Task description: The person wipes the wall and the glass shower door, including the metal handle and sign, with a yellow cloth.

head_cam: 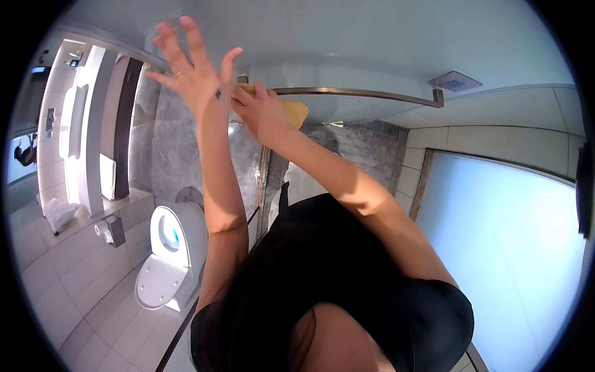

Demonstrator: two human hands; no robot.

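My left hand (197, 76) is raised with its fingers spread and nothing held, in front of a pale glass panel (348, 42). Beside it, my right hand (260, 109) grips a yellow cloth (294, 113) at the left end of a metal bar (353, 91) fixed to the glass. Part of the cloth hangs out to the right of the hand, below the bar. The right fingertips are partly hidden behind the left wrist.
A white toilet (183, 242) with its lid raised stands at lower left, near a toilet paper holder (115, 231). A plastic bag (61, 214) lies at far left. A bright frosted window (497, 242) is at right, and a square vent or drain cover (455, 81) at upper right.
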